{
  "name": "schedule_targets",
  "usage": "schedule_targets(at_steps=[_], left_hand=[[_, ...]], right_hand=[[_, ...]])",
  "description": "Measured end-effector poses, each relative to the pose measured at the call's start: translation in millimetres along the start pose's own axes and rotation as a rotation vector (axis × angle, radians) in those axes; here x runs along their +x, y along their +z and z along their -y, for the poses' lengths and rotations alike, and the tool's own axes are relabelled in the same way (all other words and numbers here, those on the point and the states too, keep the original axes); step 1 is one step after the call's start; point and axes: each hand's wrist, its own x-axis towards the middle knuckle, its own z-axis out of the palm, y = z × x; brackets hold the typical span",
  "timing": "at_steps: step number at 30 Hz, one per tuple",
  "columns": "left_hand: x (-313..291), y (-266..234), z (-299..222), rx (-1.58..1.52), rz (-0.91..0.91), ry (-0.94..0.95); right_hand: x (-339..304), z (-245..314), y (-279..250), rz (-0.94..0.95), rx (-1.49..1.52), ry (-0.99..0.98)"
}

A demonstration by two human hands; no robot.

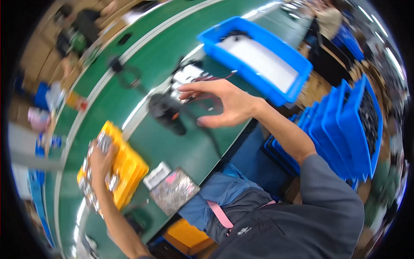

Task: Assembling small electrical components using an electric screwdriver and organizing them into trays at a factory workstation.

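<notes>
My left hand [101, 163] reaches down among shiny silver parts [86, 183] at the yellow bin [131, 170]. Blur and the parts hide its fingertips, so whether it grips any of them is unclear. Over the middle of the green table, my right hand [230, 103] is open, thumb and fingers spread apart with nothing between them. Just left of it stands a dark, rounded device [166, 112] with a small orange mark, blurred. Beyond the fingertips lies a white and black part [187, 75] with thin wires.
A blue tray [269, 60] with a white bottom and some black pieces stands at the far right. Stacked blue bins [340, 129] rise beside my right arm. Near the table's front edge lie a speckled flat pad [173, 191] and a white box [157, 175]. Other people sit farther off.
</notes>
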Motion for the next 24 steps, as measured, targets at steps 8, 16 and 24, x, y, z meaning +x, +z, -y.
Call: schedule_targets(at_steps=[8, 16, 24], left_hand=[[-18, 0, 35, -0.931, -0.241, -0.335], [-13, -27, 36, -1.605, -0.086, -0.611], [-39, -26, 36, -1.855, -0.132, -0.296]], right_hand=[[-7, -172, -181, -0.512, -0.605, 0.581], [-12, -362, -171, 0.08, -1.018, 0.699], [2, -330, -181, 0.009, -1.184, 0.535]])
